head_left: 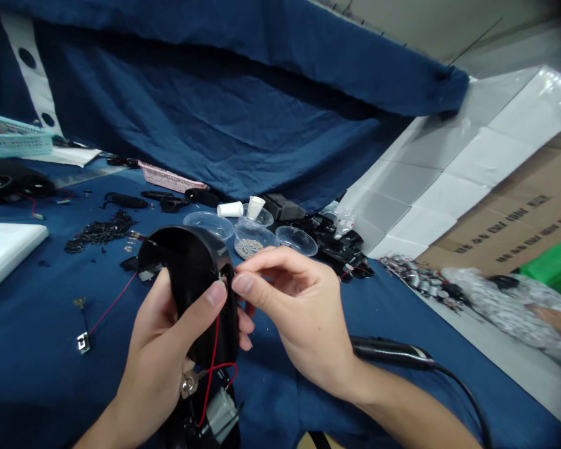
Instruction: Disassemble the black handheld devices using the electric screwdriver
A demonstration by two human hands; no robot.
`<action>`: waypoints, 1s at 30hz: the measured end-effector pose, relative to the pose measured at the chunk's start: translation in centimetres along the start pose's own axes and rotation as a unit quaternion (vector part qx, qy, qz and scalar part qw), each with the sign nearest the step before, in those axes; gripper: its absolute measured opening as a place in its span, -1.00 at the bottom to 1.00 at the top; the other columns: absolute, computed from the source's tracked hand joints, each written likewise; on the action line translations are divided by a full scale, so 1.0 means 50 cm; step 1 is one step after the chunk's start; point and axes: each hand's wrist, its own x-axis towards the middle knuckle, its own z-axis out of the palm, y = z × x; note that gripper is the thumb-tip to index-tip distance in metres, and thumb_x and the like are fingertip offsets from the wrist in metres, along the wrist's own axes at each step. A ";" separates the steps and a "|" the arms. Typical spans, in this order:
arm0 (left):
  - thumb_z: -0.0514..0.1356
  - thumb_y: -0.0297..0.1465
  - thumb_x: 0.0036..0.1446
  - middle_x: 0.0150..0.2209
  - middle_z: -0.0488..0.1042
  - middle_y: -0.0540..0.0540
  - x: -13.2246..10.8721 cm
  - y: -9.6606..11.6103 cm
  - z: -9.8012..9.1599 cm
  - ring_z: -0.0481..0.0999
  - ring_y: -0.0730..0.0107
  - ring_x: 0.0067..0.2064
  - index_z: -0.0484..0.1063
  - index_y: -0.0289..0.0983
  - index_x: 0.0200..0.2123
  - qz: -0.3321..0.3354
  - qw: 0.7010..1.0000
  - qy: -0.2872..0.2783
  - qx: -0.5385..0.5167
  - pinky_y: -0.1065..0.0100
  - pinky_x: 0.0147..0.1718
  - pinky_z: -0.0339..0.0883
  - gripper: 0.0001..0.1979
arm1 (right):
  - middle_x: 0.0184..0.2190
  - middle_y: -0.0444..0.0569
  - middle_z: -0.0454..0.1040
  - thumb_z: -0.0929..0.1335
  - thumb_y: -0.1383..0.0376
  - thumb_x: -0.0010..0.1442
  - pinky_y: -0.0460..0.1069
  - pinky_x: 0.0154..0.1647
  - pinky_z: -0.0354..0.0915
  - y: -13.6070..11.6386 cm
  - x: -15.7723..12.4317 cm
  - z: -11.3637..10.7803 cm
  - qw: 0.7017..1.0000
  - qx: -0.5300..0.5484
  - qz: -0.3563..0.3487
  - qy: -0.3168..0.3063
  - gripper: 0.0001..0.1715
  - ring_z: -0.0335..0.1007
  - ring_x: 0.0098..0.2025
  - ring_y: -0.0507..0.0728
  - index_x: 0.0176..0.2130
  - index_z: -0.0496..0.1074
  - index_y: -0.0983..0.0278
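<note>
My left hand (161,349) is wrapped round a curved black plastic housing (194,249), its thumb pressed beside a slot in the side. At that slot, the thumb and forefinger of my right hand (303,312) are pinched together; whatever they hold is too small or hidden to make out. Red wires (215,349) run down from the slot area toward a grey motor (222,411) below the housing. Near my left wrist shows a round metal part (188,383). Left of the housing, a small metal-and-board piece (83,342) on a red wire lies on the blue cloth.
Behind the housing stand clear plastic bowls (297,240), one with small metal bits, and white cups (255,207). A pile of black screws (100,232) lies left. A corded black electric screwdriver (390,350) rests at right. White boxes (425,168) line the right side.
</note>
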 end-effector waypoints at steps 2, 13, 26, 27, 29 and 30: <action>0.60 -0.16 0.11 -0.49 0.68 -0.02 -0.006 0.010 0.012 0.68 0.29 -0.51 0.57 -0.20 -0.08 -0.012 1.000 0.014 0.007 0.48 -0.57 0.50 -0.56 | -0.60 -0.24 0.51 0.73 0.32 0.07 -0.16 -0.66 0.45 0.011 0.003 0.000 1.000 0.015 -0.007 0.000 -0.71 0.40 -0.64 -0.03 -0.33 0.64 0.24; 0.53 -0.17 0.20 -0.51 0.65 -0.01 -0.003 0.024 0.014 0.64 0.33 -0.53 0.59 -0.20 -0.12 -0.059 0.998 -0.033 -0.005 0.52 -0.58 0.40 -0.67 | -0.60 -0.27 0.45 0.59 0.05 0.37 -0.14 -0.71 0.38 0.022 0.010 -0.012 0.997 -0.055 -0.026 -0.049 -0.62 0.39 -0.68 -0.02 -0.27 0.47 0.19; 0.52 -0.12 0.23 -0.51 0.64 -0.04 0.008 0.010 0.005 0.64 0.32 -0.54 0.60 -0.21 -0.02 -0.067 0.996 -0.055 -0.027 0.51 -0.55 0.45 -0.61 | -0.64 -0.34 0.37 0.57 -0.05 0.38 -0.21 -0.79 0.21 0.048 0.003 -0.007 0.995 -0.083 -0.055 0.004 -0.56 0.27 -0.76 -0.07 -0.22 0.42 0.16; 0.51 -0.13 0.26 -0.50 0.64 -0.03 0.008 0.009 0.006 0.64 0.33 -0.54 0.60 -0.21 0.00 -0.066 0.996 -0.055 -0.029 0.51 -0.53 0.47 -0.62 | -0.64 -0.35 0.36 0.56 -0.05 0.39 -0.22 -0.79 0.20 0.051 0.002 -0.007 0.995 -0.081 -0.055 0.008 -0.57 0.24 -0.76 -0.08 -0.21 0.42 0.16; 0.50 -0.13 0.27 -0.48 0.66 -0.04 0.009 0.006 0.005 0.65 0.33 -0.54 0.61 -0.21 0.02 -0.066 0.994 -0.076 -0.031 0.49 -0.51 0.49 -0.62 | -0.65 -0.36 0.34 0.56 -0.07 0.38 -0.22 -0.79 0.19 0.054 0.001 -0.007 0.995 -0.086 -0.057 0.015 -0.55 0.21 -0.78 -0.08 -0.21 0.40 0.16; 0.51 -0.13 0.26 -0.47 0.67 -0.05 0.010 0.006 0.004 0.67 0.31 -0.52 0.61 -0.21 0.02 -0.068 0.993 -0.087 -0.032 0.49 -0.51 0.50 -0.61 | -0.64 -0.36 0.34 0.56 -0.08 0.38 -0.22 -0.80 0.18 0.056 0.001 -0.007 0.994 -0.088 -0.059 0.019 -0.54 0.20 -0.78 -0.09 -0.20 0.40 0.16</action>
